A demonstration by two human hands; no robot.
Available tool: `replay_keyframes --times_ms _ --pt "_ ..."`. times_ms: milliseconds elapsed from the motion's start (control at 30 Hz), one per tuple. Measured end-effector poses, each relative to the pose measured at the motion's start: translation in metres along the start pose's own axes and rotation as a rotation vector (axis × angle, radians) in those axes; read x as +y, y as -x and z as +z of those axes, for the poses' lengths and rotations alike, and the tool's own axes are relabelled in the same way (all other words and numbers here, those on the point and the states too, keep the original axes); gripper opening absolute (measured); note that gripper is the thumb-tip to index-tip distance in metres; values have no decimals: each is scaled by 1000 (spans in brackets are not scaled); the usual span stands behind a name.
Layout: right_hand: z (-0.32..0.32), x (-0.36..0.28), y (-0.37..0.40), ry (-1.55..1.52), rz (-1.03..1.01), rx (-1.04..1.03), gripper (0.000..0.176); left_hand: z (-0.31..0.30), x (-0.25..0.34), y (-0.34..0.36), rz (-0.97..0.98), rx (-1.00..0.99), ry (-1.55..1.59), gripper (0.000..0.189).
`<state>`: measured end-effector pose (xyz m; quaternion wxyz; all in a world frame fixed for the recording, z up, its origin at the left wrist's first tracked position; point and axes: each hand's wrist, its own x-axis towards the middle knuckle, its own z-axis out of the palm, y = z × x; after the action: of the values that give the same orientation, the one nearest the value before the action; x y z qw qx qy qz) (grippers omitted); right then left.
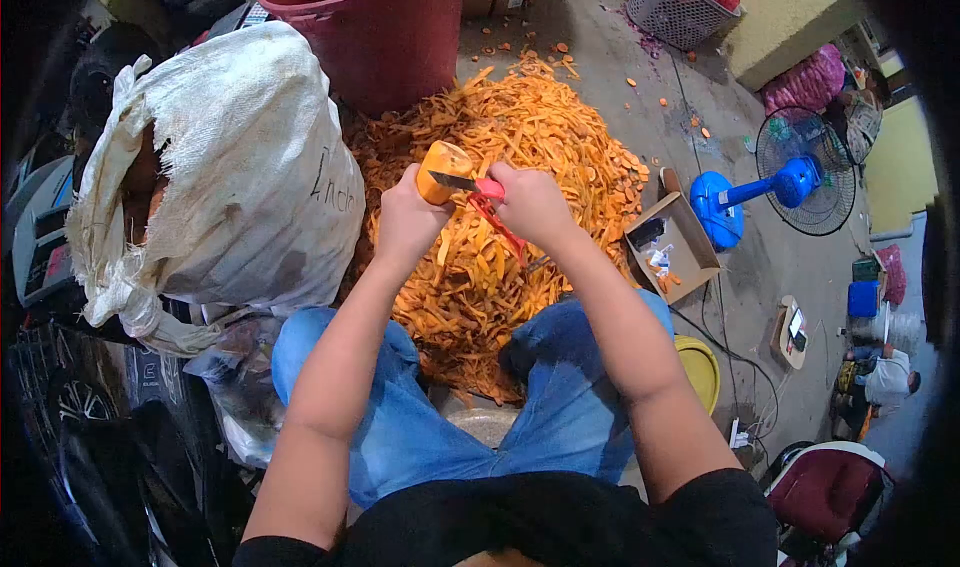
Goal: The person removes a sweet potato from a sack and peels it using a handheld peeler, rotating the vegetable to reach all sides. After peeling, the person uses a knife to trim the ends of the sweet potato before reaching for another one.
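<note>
My left hand (411, 217) grips a thick, peeled orange carrot (444, 162), its cut end tilted up. Closed around the red handle of a knife (455, 181) is my right hand (532, 205), and the blade lies against the carrot's side. A red tool (503, 229), perhaps a peeler, hangs below the same hand; how it is held is hidden. Both hands are above a large heap of orange peelings (540, 132) mixed with cut end slices, which spreads in front of my knees.
A white woven sack (250, 147) stands at left beside a big red tub (375, 37). On the right are a cardboard tray (690, 232), a blue fan (765, 189) and a cable on the floor. A grey basket (675, 12) stands farther back. Another person (888, 379) sits far right.
</note>
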<state>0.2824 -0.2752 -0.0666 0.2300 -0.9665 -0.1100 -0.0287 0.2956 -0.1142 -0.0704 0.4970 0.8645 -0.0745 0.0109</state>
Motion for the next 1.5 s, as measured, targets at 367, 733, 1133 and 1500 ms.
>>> replay_keyframes --times_ms 367,733,1133,1500 --pt "13 0 -2 77 60 149 20 0 12 10 9 54 54 30" --pt "9 3 -5 -6 156 41 10 0 16 9 -47 2 -114 33" --pt "10 12 -9 -171 117 92 10 3 2 7 39 -155 117 36" --pt "37 53 -5 -49 458 4 17 -1 8 16 342 -426 248 36"
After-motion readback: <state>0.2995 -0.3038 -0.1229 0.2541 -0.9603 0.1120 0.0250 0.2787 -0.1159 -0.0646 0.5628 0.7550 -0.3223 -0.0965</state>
